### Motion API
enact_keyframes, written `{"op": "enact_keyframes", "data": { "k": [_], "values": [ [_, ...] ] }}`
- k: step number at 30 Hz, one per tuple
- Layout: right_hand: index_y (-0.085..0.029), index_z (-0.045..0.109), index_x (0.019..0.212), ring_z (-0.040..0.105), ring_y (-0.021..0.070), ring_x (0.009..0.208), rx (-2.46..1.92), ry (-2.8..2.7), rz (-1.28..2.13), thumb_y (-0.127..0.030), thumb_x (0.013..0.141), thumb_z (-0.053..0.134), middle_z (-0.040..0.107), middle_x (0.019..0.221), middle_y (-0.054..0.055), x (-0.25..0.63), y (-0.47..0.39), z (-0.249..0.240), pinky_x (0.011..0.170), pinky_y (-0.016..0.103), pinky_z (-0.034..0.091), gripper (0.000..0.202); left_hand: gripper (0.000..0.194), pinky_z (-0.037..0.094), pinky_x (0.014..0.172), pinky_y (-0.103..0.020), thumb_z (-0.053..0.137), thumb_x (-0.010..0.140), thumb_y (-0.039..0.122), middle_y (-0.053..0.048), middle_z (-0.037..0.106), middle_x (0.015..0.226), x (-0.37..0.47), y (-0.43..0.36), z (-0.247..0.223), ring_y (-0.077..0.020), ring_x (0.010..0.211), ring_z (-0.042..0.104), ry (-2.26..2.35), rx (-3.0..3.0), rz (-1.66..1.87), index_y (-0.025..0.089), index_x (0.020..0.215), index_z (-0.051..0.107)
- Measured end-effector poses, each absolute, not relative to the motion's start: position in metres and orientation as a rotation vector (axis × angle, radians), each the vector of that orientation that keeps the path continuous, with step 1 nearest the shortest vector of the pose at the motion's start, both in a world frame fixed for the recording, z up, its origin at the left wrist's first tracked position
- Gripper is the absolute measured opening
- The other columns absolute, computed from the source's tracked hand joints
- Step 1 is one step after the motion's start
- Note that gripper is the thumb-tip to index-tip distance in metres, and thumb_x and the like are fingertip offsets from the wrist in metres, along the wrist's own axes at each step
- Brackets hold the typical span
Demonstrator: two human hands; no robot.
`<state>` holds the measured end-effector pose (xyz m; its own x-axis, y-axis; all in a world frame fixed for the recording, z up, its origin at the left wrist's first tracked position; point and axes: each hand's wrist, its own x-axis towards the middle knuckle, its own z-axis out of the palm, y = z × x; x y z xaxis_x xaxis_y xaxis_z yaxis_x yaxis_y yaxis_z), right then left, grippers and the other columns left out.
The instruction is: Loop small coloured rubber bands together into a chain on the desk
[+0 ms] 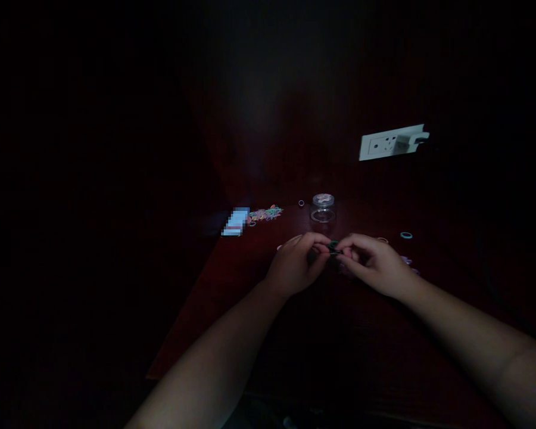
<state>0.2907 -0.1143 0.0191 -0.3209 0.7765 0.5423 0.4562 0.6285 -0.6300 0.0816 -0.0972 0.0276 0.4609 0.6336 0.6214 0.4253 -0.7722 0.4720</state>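
Between the fingertips of both hands is a small dark green hair tie [333, 245], partly covered by the fingers. My left hand [297, 262] pinches it from the left, and my right hand [375, 262] grips it from the right. The hands are close together above the dark red table. Just beyond them stands a clear round jar [323, 214] with a lid on top. Purple hair ties [406, 261] lie beside and partly behind my right hand. A light blue hair tie [406, 235] rests farther right.
A pile of multicoloured hair ties [268, 213] lies at the back left, beside a lit phone [236, 221]. One small hair tie [301, 203] sits left of the jar. A wall socket [390, 143] holds a white plug. The table's left edge [185, 304] runs diagonally; surroundings are very dark.
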Motion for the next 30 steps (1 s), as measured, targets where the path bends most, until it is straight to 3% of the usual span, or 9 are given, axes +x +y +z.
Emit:
{"op": "enact_keyframes", "data": {
  "k": [4,30],
  "values": [
    [-0.018,0.065,0.086,0.051,0.0132,0.058,-0.946,-2.001,0.416,-0.027,0.091,0.060,0.057,0.070,0.002,0.2911,-0.1145,0.0216,0.054,0.027,0.042,0.012,0.020,0.056,0.079,-0.032,0.062,0.089,0.022,-0.001,0.071,0.095,0.0815,-0.0972,0.0275,-0.0160,0.090,0.069,0.899,2.472,1.212,0.023,0.109,0.059],
    [-0.019,0.065,0.077,0.051,0.0130,0.059,-0.910,-2.023,0.376,-0.026,0.087,0.065,0.054,0.067,0.000,0.2905,-0.1164,0.0245,0.053,0.025,0.040,0.012,0.021,0.057,0.080,-0.033,0.066,0.086,0.022,-0.002,0.071,0.094,0.0812,-0.0961,0.0260,-0.0158,0.087,0.069,0.847,2.475,1.215,0.022,0.106,0.061]
  ]
}}
